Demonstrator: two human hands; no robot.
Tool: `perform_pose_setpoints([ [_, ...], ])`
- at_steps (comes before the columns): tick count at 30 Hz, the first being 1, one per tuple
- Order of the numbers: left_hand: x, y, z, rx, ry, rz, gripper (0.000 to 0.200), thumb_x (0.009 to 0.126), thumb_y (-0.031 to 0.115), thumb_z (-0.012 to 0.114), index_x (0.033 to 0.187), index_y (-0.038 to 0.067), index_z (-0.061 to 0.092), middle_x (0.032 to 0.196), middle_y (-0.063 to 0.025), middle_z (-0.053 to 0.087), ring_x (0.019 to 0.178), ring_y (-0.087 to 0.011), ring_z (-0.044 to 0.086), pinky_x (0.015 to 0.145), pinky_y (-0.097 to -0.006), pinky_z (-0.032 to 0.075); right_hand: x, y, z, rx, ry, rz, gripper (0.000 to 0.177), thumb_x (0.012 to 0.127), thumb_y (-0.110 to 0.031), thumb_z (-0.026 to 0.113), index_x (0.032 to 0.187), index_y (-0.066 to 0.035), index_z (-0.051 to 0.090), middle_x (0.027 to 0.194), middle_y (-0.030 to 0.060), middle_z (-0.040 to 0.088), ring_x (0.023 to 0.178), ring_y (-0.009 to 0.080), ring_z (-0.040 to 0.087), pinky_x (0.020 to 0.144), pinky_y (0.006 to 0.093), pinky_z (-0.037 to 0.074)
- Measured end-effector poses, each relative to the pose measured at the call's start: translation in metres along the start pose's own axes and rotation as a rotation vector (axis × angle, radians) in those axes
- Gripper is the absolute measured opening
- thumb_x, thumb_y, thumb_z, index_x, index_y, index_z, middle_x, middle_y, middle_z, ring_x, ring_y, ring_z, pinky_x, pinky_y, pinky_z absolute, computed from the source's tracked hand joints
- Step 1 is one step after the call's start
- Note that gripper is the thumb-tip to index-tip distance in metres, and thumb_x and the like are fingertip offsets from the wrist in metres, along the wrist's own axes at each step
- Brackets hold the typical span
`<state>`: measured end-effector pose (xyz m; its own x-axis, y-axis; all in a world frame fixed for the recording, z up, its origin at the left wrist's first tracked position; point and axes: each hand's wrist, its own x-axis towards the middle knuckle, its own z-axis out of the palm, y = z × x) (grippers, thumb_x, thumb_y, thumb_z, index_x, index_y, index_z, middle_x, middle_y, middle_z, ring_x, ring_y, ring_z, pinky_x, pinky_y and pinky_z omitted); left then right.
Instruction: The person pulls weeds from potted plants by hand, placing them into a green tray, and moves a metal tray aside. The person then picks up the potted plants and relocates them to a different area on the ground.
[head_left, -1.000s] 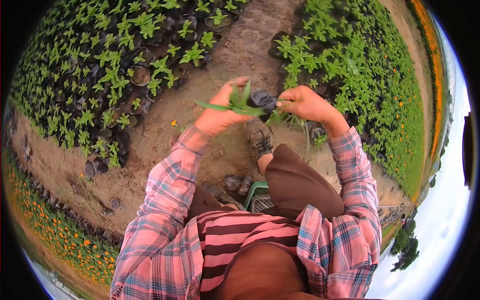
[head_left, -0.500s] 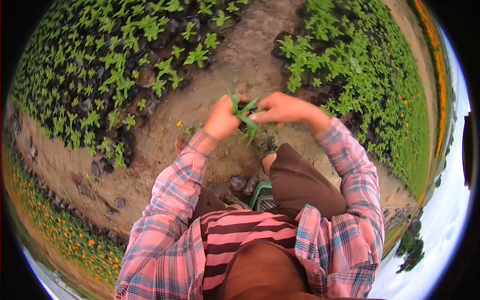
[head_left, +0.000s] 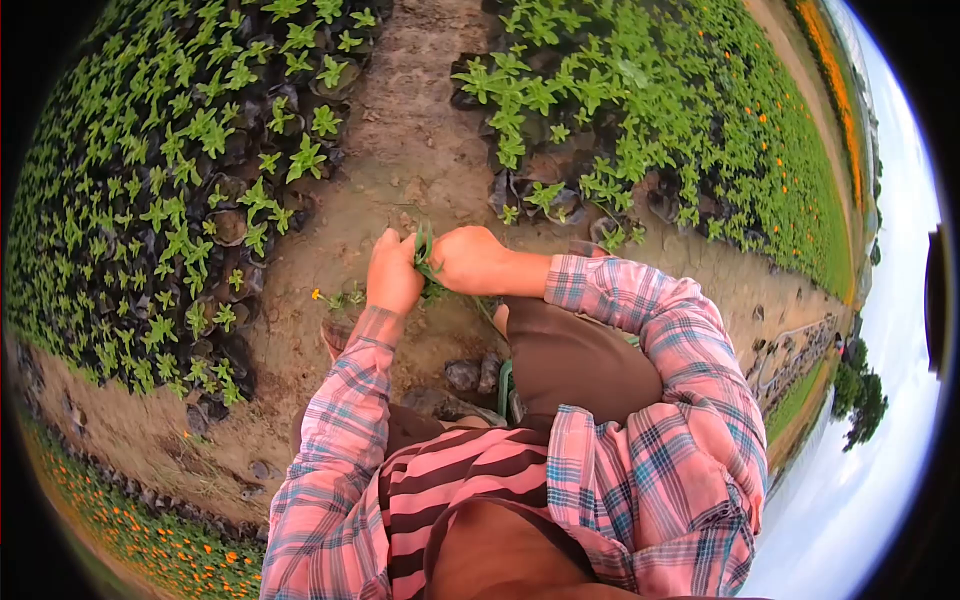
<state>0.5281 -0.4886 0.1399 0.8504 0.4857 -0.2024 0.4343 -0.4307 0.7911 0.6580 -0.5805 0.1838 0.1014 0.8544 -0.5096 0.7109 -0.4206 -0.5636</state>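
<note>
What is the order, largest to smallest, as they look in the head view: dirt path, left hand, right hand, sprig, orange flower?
1. dirt path
2. left hand and right hand: alike, unranked
3. sprig, partly hidden in both closed hands
4. orange flower

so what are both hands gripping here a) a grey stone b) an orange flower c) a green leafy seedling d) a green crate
c: the left hand and the right hand are pressed together on a green leafy seedling, whose leaves stick out between them above the dirt path.
</note>
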Motion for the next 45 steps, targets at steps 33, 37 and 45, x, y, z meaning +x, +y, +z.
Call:
perform_pose_setpoints([
  [33,-0.006,-0.090,-0.046,-0.561,0.546,-0.601,0.036,0.077,0.005,0.070,0.106,-0.002,0.050,0.100,-0.0090,0.056,0.089,-0.0165,0.055,0.078,-0.0292,0.045,-0.083,0.312,0.073,0.295,1.092,1.125,0.028,0.079,-0.025,0.068,0.083,0.003,0.065,0.076,0.0175,0.065,0.063,0.0287,0.063,0.058,0.0377,0.050],
  [37,-0.006,-0.091,-0.041,-0.616,0.545,-0.510,0.032,0.080,0.006,0.069,0.104,-0.002,0.051,0.096,-0.0075,0.056,0.085,-0.0145,0.055,0.076,-0.0274,0.045,-0.096,0.279,0.059,0.755,1.232,1.057,0.023,0.085,-0.021,0.064,0.085,0.002,0.061,0.070,0.0156,0.064,0.058,0.0267,0.064,0.052,0.0384,0.048],
  [45,0.003,-0.016,-0.025,-0.849,0.137,-0.389,0.030,0.088,0.019,0.064,0.110,0.001,0.053,0.098,-0.0058,0.058,0.082,-0.0131,0.055,0.072,-0.0268,0.046,-0.076,0.141,-0.014,0.909,0.903,0.727,0.020,0.093,-0.024,0.056,0.098,-0.004,0.054,0.074,0.0036,0.059,0.054,0.0111,0.058,0.044,0.0233,0.045],
])
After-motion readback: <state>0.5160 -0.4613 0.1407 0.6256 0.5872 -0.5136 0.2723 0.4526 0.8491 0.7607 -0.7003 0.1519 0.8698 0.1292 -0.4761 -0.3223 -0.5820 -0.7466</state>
